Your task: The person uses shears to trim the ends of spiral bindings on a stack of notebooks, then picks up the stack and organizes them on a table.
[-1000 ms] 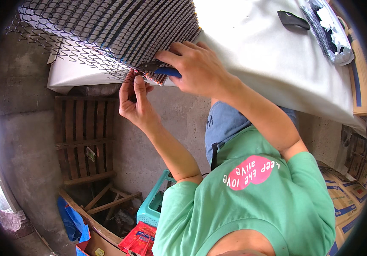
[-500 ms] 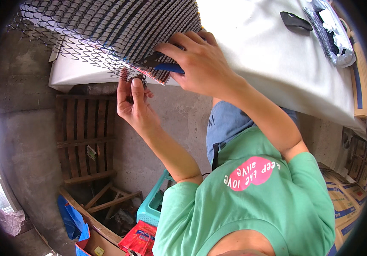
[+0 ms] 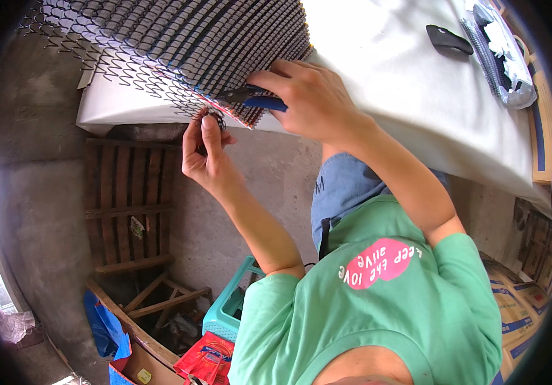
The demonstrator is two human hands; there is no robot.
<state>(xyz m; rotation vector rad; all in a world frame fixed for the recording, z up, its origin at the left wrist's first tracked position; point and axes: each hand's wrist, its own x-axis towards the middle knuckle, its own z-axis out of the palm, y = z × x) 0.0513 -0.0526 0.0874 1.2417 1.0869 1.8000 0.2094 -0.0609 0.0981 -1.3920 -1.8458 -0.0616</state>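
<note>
My left hand (image 3: 209, 144) is closed in a pinch on a small tangle of dark coiled wire (image 3: 214, 118), just below the near corner of a stack. That stack (image 3: 225, 48) has rows of black spiral wire along its face, with white showing between them and coloured edges at the bottom corner. At its left side, loose wire coils (image 3: 128, 76) stick out past the table edge. Blue-handled pliers (image 3: 264, 102) are in my right hand (image 3: 314, 96), their dark jaws against the stack's lower coils. Whether the jaws grip a wire is too small to tell.
The stack rests on a white-covered table (image 3: 378, 58). Farther right lie a black object (image 3: 448, 40) and a clear plastic package (image 3: 503, 58) beside a cardboard box (image 3: 545, 128). Below left are a wooden slatted frame (image 3: 132, 205), a teal plastic stool (image 3: 225, 314) and a red packet (image 3: 207, 356).
The whole view has shifted slightly. My right hand and the pliers have moved a little right and down along the stack, its fingers more curled. My left hand keeps its pinch.
</note>
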